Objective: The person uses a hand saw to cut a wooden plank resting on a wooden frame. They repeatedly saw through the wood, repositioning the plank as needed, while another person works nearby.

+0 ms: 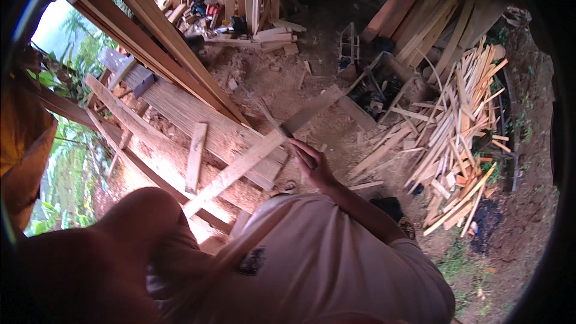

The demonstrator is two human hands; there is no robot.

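My right hand (316, 173) is closed round the dark handle of a hand tool with a long, narrow blade (270, 114). The blade points away to the upper left and crosses over a long pale board (243, 168). Whether it is a saw or a knife, I cannot tell. The board lies slantwise over the plank bench (186, 117), its near end close to my body and its far end past the bench's edge. A shorter piece of wood (195, 156) lies across the bench to the left. My left hand does not show.
Tall boards (156, 42) lean at the upper left, with more planks (420, 18) at the upper right. A heap of thin offcuts (459, 126) spreads on the right, near a dark-filled wooden box (390, 84). Sawdust and shavings (240, 78) cover the ground.
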